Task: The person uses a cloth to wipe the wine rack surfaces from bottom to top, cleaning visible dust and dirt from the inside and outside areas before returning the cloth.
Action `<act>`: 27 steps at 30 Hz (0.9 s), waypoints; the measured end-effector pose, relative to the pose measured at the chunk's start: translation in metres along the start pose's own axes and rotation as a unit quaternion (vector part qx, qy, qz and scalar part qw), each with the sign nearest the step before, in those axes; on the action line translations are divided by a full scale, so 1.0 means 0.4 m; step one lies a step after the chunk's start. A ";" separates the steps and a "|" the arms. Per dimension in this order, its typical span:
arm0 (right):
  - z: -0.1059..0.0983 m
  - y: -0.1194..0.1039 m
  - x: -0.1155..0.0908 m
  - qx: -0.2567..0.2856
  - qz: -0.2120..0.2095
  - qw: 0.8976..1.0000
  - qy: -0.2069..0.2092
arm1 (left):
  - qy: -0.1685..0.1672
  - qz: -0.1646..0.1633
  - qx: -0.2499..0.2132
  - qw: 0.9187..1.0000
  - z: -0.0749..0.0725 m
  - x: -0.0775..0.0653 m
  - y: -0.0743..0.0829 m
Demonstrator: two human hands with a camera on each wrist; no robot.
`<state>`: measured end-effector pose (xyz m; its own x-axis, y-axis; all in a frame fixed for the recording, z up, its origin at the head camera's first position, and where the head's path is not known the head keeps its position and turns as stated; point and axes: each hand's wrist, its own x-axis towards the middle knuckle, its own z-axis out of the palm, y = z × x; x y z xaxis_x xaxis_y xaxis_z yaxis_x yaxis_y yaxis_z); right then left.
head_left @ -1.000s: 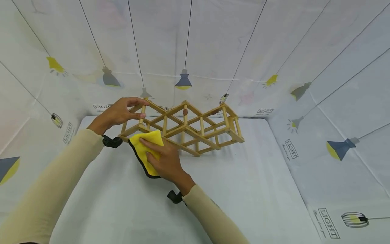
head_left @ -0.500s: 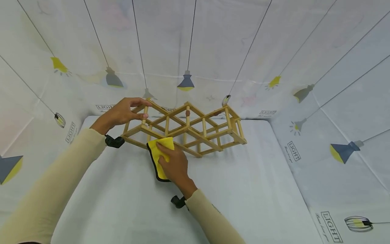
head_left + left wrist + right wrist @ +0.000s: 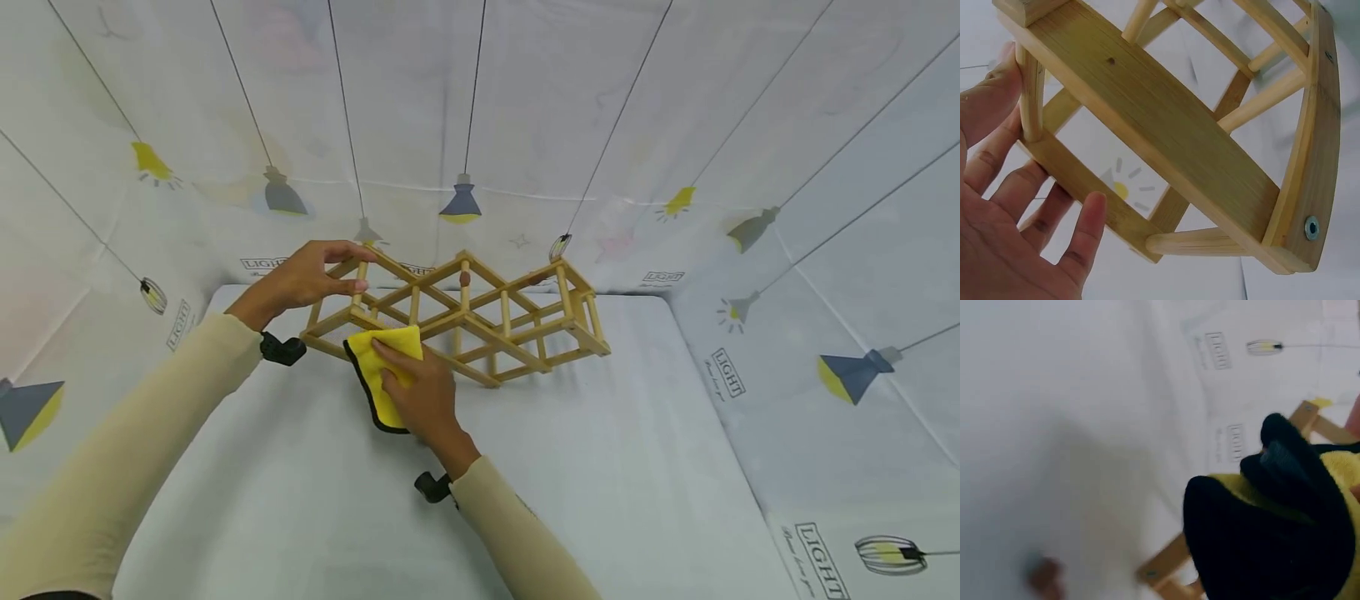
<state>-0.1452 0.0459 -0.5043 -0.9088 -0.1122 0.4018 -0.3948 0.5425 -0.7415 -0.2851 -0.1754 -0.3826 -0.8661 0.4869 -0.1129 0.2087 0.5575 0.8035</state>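
Since half a second ago the right hand and its yellow cloth have slid toward 9 o'clock along the front rail of the wooden rack; the cloth now covers the rail nearer the rack's left end, about where it lay a full second back. The fingers lie fairly flat on the cloth and press it against the wood, nothing curled round it that the head view shows. In the right wrist view the cloth's black-edged fold fills the frame at 4 o'clock, blurred, with a rail end below it.

The left hand has stayed at the rack's upper left corner, at 10 o'clock from the cloth, thumb and fingers closed around a dowel and slat there. The left wrist view shows fingers wrapped on the slat.

The rack stands on the white table, toward its far edge, near the lamp-printed backdrop.
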 end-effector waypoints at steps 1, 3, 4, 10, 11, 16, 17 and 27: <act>0.002 0.015 -0.016 -0.002 0.034 0.999 0.002 | -0.001 0.000 0.001 1.000 0.000 0.001 0.001; 0.008 0.040 -0.047 0.010 0.091 0.996 0.004 | -0.001 0.000 0.002 1.000 -0.002 0.001 0.003; 0.011 0.049 -0.061 0.015 0.109 0.994 0.002 | -0.002 0.000 0.000 1.000 -0.003 0.000 0.003; 0.013 0.008 -0.062 0.094 0.019 0.995 0.018 | -0.003 -0.005 -0.004 1.000 0.001 -0.003 0.005; 0.009 -0.009 -0.050 0.102 -0.009 0.994 0.023 | -0.002 -0.006 -0.001 1.000 0.004 0.000 0.005; 0.003 -0.032 -0.002 0.099 -0.059 0.992 0.043 | 0.000 -0.015 -0.001 1.000 0.014 0.006 0.002; 0.006 -0.019 -0.006 0.094 -0.044 0.993 0.048 | -0.001 -0.015 -0.004 1.000 0.016 0.007 0.001; 0.033 0.070 -0.126 0.092 0.112 0.989 0.003 | 0.001 -0.010 0.009 1.000 0.003 0.007 -0.002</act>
<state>-0.1122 0.0558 -0.5525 -0.9755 -0.0010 0.2199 -0.2026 0.3923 -0.8972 -0.2870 -0.1736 -0.3842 -0.8713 0.4740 -0.1269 0.2001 0.5794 0.7901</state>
